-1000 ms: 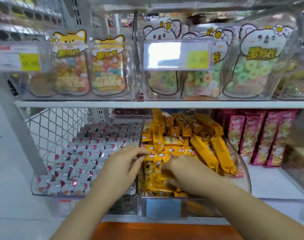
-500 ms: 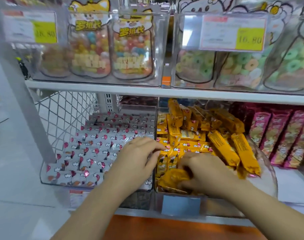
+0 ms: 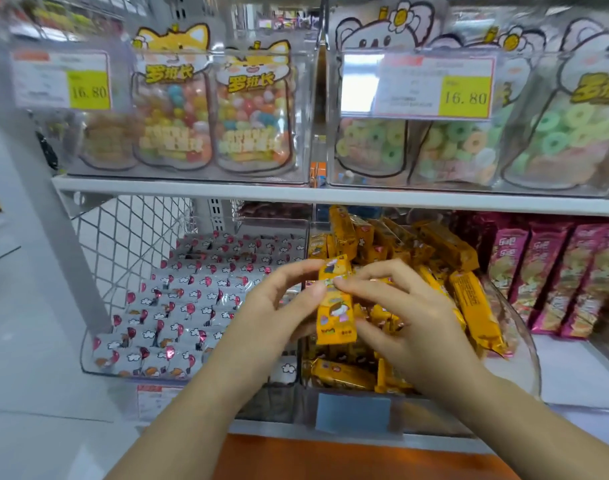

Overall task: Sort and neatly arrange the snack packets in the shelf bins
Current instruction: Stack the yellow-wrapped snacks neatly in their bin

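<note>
A yellow packet [image 3: 336, 317] stands upright in the middle of the frame, lifted just above the clear bin [image 3: 525, 358] that fills the centre-right of the lower shelf level. It may be more than one packet pressed together; I cannot tell.

The step in hand looks like squaring up a packet taken from the jumble. The other yellow packets [image 3: 434, 251] in that bin lie at all angles, some on end, some flat, some leaning on the right wall. The next move probably calls for setting this one down flat and face up in a row, which means first clearing a level spot in the heap.

The left hand [image 3: 261, 317] comes in from the lower left and pinches the packet's left edge near its top, thumb and forefinger closed on it, the other fingers loosely bent. The right hand [image 3: 417, 320] comes in from the lower right and grips the packet's upper middle and right edge with curled fingers.

Just left of this bin, the grey packets [image 3: 199, 299] with red balloon prints already lie in tidy overlapping rows. At the right edge, pink packets [image 3: 545, 271] stand side by side. Above the white shelf board [image 3: 192, 187], clear bins hold candy pouches [image 3: 251, 116].
</note>
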{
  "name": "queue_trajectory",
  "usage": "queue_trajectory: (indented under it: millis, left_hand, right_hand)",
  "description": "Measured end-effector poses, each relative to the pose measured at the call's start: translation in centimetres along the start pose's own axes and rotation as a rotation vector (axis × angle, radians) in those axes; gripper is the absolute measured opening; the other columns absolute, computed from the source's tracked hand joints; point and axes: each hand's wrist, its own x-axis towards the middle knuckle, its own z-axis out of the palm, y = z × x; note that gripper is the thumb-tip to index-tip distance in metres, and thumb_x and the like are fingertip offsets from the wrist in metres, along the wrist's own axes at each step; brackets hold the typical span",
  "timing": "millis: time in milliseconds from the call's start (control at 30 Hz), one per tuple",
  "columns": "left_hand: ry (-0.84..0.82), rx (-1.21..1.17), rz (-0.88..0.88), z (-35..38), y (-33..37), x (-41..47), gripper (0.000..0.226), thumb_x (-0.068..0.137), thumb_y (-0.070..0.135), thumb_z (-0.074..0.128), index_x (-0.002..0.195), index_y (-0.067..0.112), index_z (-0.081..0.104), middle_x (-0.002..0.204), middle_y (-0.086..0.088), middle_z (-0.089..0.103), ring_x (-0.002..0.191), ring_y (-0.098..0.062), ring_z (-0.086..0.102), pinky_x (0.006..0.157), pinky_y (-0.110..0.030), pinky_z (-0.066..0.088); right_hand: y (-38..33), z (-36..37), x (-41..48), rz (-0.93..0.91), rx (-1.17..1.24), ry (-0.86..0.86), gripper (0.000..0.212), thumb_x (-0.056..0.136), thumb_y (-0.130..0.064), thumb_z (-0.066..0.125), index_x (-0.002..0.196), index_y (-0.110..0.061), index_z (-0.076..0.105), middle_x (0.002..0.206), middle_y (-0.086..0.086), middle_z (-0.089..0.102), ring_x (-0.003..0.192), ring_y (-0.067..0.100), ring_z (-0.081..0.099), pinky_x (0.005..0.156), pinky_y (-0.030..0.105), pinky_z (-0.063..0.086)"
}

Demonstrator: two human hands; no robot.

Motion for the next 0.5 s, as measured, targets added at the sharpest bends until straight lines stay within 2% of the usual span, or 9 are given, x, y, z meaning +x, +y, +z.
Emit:
queue_trajectory:
  millis: [67,133,167,233,300,333,400,500]
  left_hand:
    - [0.020,-0.045,0.002,-0.4,0.0,-0.2,0.035,0.072,0.030,0.064,0.108,0.032,0.065,0.112,0.004,0.067,0.088,-0.015,0.068,0.066,-0.028,0.054]
    - [0.075,-0.013,0.035,-1.1,0.3,-0.4,0.041,0.072,0.028,0.065,0.112,0.036,0.060,0.119,0.005,0.063,0.094,-0.012,0.067,0.074,-0.033,0.055]
    - [0.126,0.047,0.066,-1.7,0.6,-0.4,0.044,0.073,0.027,0.066,0.114,0.041,0.057,0.120,0.008,0.061,0.093,-0.007,0.067,0.077,-0.032,0.055]
    - [0.206,0.137,0.130,-2.6,0.9,-0.6,0.049,0.080,0.019,0.067,0.117,0.046,0.048,0.121,0.014,0.055,0.085,0.001,0.067,0.070,-0.019,0.054]
    - [0.239,0.149,0.146,-3.3,0.9,-0.7,0.055,0.085,0.011,0.065,0.121,0.046,0.043,0.120,0.014,0.055,0.082,0.000,0.068,0.062,-0.012,0.050]
    - [0.244,0.154,0.137,-3.5,0.7,-0.6,0.056,0.085,0.008,0.064,0.122,0.045,0.042,0.119,0.014,0.056,0.081,-0.001,0.068,0.060,-0.010,0.049]
    - [0.243,0.170,0.131,-3.5,0.5,-0.7,0.057,0.086,0.007,0.063,0.122,0.044,0.040,0.116,0.015,0.056,0.080,0.000,0.068,0.059,-0.009,0.048]
    - [0.235,0.185,0.131,-3.5,0.3,-0.8,0.060,0.086,0.009,0.064,0.126,0.044,0.036,0.117,0.017,0.056,0.081,0.001,0.067,0.062,-0.009,0.049]
  right_hand:
    - [0.0,0.0,-0.1,-0.008,0.037,-0.056,0.040,0.083,-0.027,0.060,0.123,-0.030,0.057,0.112,-0.010,0.056,0.101,-0.001,0.053,0.089,0.011,0.043]
    - [0.2,-0.3,0.0,0.108,0.066,-0.137,0.041,0.083,-0.027,0.067,0.123,-0.032,0.057,0.108,-0.019,0.058,0.102,-0.006,0.054,0.092,0.012,0.043]
    - [0.4,-0.6,0.2,0.189,0.041,-0.230,0.041,0.083,-0.027,0.069,0.121,-0.034,0.057,0.105,-0.023,0.058,0.099,-0.009,0.055,0.092,0.013,0.045]
    - [0.9,-0.1,0.4,0.289,-0.131,-0.562,0.034,0.084,-0.033,0.067,0.118,-0.034,0.060,0.106,-0.021,0.062,0.096,-0.007,0.056,0.089,0.018,0.049]
    - [1.2,1.2,0.7,0.277,-0.323,-0.842,0.028,0.086,-0.034,0.064,0.114,-0.030,0.062,0.108,-0.011,0.065,0.099,0.007,0.059,0.084,0.027,0.052]
    - [1.1,1.9,0.7,0.246,-0.402,-0.916,0.024,0.087,-0.033,0.063,0.110,-0.026,0.064,0.106,-0.006,0.065,0.098,0.014,0.060,0.080,0.030,0.052]
    - [1.0,3.3,0.6,0.167,-0.558,-0.973,0.019,0.088,-0.030,0.059,0.101,-0.018,0.062,0.100,0.003,0.064,0.092,0.021,0.060,0.069,0.030,0.047]
    - [1.1,4.2,0.5,0.124,-0.695,-1.005,0.021,0.092,-0.027,0.052,0.106,-0.015,0.060,0.102,0.006,0.063,0.094,0.024,0.060,0.070,0.031,0.044]
